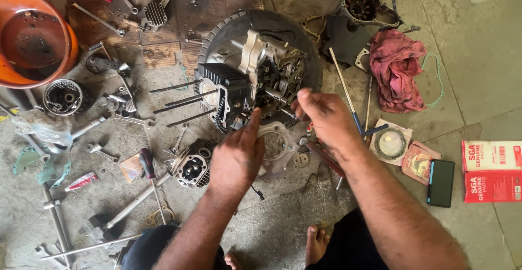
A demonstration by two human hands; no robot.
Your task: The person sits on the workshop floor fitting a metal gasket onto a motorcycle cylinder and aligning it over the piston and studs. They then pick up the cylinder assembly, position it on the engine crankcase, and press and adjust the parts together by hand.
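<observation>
While the engine (255,80) sits on the tyre (217,36) in front of me, both hands are working at its near side. My left hand (236,158) has its fingers drawn narrow, fingertips at the black finned cylinder (225,88) by the chain, over a pale gasket (274,145) lying just below; whether it pinches anything I cannot tell. My right hand (323,112) is blurred, fingers loosely curled near the gears, and I cannot tell if it holds something. I judge the engine heavy, rigid and oily, so it would slip if grabbed by a smooth face; the cylinder's fins or the cast case edges give the best purchase. The gasket looks thin and easily bent, best lifted by its rim with two fingers. Long studs (182,99) stick out to the left, and a red rag (399,69) lies well apart at right.
</observation>
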